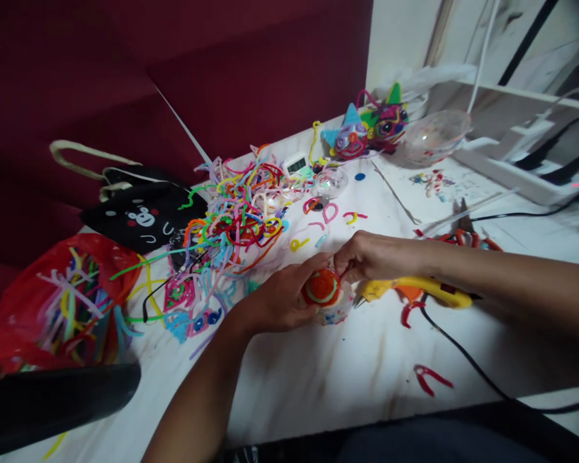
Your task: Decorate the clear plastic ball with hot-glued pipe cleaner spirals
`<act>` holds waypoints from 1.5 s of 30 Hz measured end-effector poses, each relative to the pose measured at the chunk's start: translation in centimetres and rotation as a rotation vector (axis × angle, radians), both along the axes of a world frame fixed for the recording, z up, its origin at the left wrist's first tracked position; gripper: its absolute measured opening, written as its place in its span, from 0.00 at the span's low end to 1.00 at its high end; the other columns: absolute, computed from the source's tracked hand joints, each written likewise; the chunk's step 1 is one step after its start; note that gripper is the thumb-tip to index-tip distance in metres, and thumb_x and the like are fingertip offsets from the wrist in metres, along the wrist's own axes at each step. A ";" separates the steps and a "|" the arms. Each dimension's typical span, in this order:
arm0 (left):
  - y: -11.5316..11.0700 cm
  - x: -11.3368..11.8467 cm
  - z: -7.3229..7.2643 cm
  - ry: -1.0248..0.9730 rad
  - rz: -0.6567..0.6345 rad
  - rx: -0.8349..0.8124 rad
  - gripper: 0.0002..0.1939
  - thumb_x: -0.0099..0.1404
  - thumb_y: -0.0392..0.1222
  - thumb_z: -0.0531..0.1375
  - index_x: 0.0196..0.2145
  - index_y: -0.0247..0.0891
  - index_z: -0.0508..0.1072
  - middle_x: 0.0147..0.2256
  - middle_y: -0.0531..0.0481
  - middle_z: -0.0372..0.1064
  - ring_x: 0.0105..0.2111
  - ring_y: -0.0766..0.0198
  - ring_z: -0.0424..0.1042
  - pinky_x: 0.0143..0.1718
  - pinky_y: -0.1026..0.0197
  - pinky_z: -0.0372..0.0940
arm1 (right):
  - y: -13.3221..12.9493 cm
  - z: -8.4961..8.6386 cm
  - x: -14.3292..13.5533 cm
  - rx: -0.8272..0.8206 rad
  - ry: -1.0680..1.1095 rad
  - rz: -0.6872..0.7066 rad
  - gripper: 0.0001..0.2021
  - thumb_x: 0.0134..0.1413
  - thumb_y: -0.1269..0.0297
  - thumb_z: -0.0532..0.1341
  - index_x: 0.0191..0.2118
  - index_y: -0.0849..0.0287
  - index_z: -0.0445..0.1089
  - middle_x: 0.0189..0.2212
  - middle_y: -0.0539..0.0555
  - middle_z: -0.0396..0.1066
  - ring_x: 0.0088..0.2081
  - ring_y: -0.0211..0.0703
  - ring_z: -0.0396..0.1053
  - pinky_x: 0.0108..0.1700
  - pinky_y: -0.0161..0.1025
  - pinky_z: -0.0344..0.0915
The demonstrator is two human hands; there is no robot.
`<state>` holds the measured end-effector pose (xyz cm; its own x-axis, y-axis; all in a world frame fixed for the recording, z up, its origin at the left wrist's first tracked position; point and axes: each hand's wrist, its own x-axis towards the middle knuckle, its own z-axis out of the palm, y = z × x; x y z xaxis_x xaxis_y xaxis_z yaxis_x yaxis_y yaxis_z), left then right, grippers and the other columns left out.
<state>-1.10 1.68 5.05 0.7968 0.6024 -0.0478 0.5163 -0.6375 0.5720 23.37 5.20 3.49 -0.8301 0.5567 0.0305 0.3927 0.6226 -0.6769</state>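
My left hand (284, 296) is curled around a small round craft piece (322, 287), orange-red with a pale green ring on top. At its right side, my right hand (357, 257) pinches close against the piece; whatever lies between those fingertips is hidden. Under the piece, a clear plastic dome (336, 310) with coloured specks shows in part. A yellow hot glue gun (415, 289) lies just right of the hands, its nozzle pointing toward them. Bent red pipe cleaner bits (431, 378) rest on the table nearer to me.
A tangled heap of pipe cleaners (241, 212) spreads to the left, beside a red plastic bag (14, 302) and a black bag (159, 209). Decorated craft figures (352, 138), a clear bowl (437, 136), pliers (464, 222) and a power strip (535, 173) stand behind. A black cord (468, 360) crosses the right side.
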 end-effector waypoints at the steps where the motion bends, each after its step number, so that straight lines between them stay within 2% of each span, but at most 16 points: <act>1: 0.0 -0.1 0.0 -0.014 -0.003 0.011 0.40 0.61 0.41 0.61 0.66 0.43 0.47 0.62 0.38 0.60 0.62 0.48 0.62 0.60 0.43 0.61 | 0.1 0.0 0.0 -0.012 0.008 0.009 0.06 0.53 0.70 0.63 0.36 0.60 0.78 0.27 0.49 0.78 0.29 0.36 0.71 0.31 0.32 0.62; 3: -0.1 -0.2 -0.1 -0.053 -0.007 0.048 0.40 0.60 0.41 0.63 0.65 0.41 0.49 0.64 0.36 0.56 0.64 0.47 0.59 0.62 0.42 0.58 | 0.2 0.1 0.0 -0.022 0.016 0.029 0.08 0.52 0.74 0.62 0.35 0.61 0.79 0.27 0.49 0.78 0.29 0.36 0.71 0.31 0.32 0.62; 8: -0.3 -0.2 0.3 -0.044 0.047 0.038 0.42 0.57 0.38 0.65 0.65 0.42 0.50 0.62 0.38 0.60 0.61 0.49 0.62 0.61 0.42 0.60 | 0.3 0.5 -0.1 -0.001 0.012 0.073 0.11 0.48 0.79 0.61 0.35 0.61 0.79 0.27 0.49 0.79 0.28 0.35 0.70 0.30 0.31 0.61; 12: -0.3 -0.1 0.3 -0.072 0.067 -0.018 0.42 0.57 0.38 0.65 0.64 0.43 0.50 0.58 0.40 0.65 0.57 0.51 0.67 0.58 0.44 0.63 | 0.3 0.9 -0.2 0.072 -0.015 0.092 0.08 0.51 0.76 0.62 0.33 0.60 0.78 0.27 0.50 0.79 0.26 0.35 0.68 0.29 0.32 0.58; 16: -0.5 -0.2 0.1 -0.102 0.077 -0.032 0.41 0.56 0.37 0.65 0.63 0.42 0.52 0.58 0.40 0.65 0.58 0.51 0.67 0.60 0.43 0.62 | 0.4 1.4 -0.3 0.167 -0.036 0.085 0.05 0.54 0.71 0.62 0.31 0.59 0.77 0.28 0.53 0.78 0.27 0.37 0.66 0.31 0.35 0.55; 19: -0.6 -0.2 -0.1 -0.121 0.089 -0.023 0.37 0.57 0.36 0.64 0.62 0.41 0.54 0.58 0.40 0.65 0.58 0.52 0.67 0.59 0.46 0.63 | 0.8 1.5 -0.5 0.186 -0.053 0.131 0.06 0.57 0.68 0.62 0.32 0.59 0.76 0.28 0.54 0.78 0.27 0.38 0.67 0.31 0.36 0.54; 24: -0.6 -0.4 -0.4 -0.144 0.086 -0.011 0.35 0.57 0.36 0.64 0.60 0.41 0.56 0.57 0.41 0.65 0.57 0.53 0.68 0.58 0.47 0.64 | 1.8 1.0 -0.6 0.145 -0.045 0.213 0.09 0.62 0.65 0.59 0.35 0.59 0.77 0.31 0.56 0.79 0.30 0.39 0.70 0.32 0.36 0.57; 27: -0.5 -0.5 -0.6 -0.177 0.082 -0.035 0.34 0.57 0.37 0.65 0.59 0.41 0.57 0.57 0.40 0.65 0.57 0.52 0.67 0.58 0.47 0.64 | 2.4 0.3 -0.5 0.084 -0.024 0.228 0.09 0.61 0.63 0.60 0.36 0.60 0.77 0.31 0.56 0.79 0.31 0.38 0.72 0.33 0.35 0.60; 33: -0.5 -0.7 -1.2 -0.220 0.103 -0.058 0.33 0.57 0.38 0.66 0.58 0.40 0.60 0.58 0.38 0.65 0.59 0.49 0.66 0.60 0.45 0.62 | 3.0 -0.6 -0.3 -0.053 -0.007 0.226 0.07 0.59 0.69 0.61 0.37 0.65 0.77 0.30 0.55 0.79 0.29 0.36 0.72 0.31 0.32 0.64; 38: -0.6 -0.7 -1.5 -0.233 0.125 -0.075 0.34 0.56 0.37 0.67 0.58 0.41 0.61 0.58 0.39 0.66 0.57 0.49 0.68 0.59 0.46 0.63 | 3.2 -0.2 -0.3 -0.079 -0.006 0.254 0.08 0.58 0.71 0.60 0.38 0.64 0.78 0.31 0.55 0.79 0.31 0.37 0.73 0.34 0.33 0.66; 45: -1.0 -0.6 -1.0 -0.202 0.132 -0.037 0.31 0.58 0.39 0.66 0.58 0.41 0.60 0.55 0.41 0.68 0.55 0.50 0.69 0.56 0.48 0.65 | 3.0 0.5 -0.5 0.004 -0.002 0.306 0.10 0.63 0.70 0.57 0.37 0.64 0.76 0.34 0.59 0.78 0.35 0.39 0.73 0.38 0.34 0.65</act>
